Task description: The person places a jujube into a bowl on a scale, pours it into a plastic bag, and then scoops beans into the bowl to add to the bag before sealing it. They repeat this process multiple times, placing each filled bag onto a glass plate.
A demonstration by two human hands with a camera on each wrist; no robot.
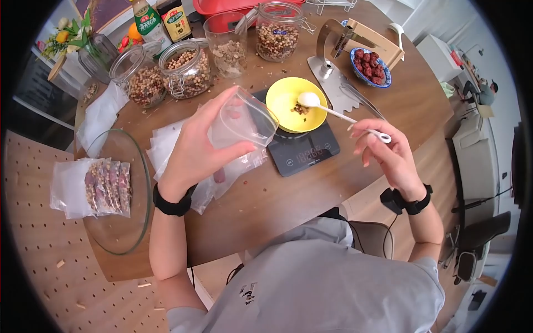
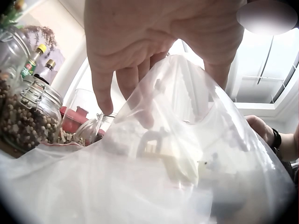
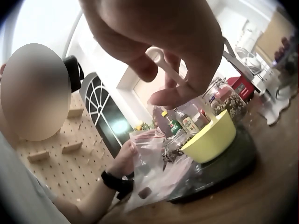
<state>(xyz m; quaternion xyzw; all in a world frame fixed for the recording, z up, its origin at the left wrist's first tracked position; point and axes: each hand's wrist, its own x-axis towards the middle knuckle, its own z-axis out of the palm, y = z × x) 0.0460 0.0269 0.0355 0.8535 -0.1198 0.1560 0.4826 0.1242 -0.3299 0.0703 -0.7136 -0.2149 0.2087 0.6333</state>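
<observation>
In the head view my left hand grips a clear plastic bag held beside the yellow bowl; the left wrist view shows the bag hanging below the fingers. My right hand pinches the handle of a white spoon, whose head is over the bowl. A few brown pieces lie in the bowl, which stands on a dark scale. The right wrist view shows the handle between the fingers of the right hand, and the bowl beyond it.
Glass jars of grains stand at the back, with bottles behind. Flat bags lie under my left hand. Filled bags sit on a glass tray at left. A blue bowl of red dates stands at back right.
</observation>
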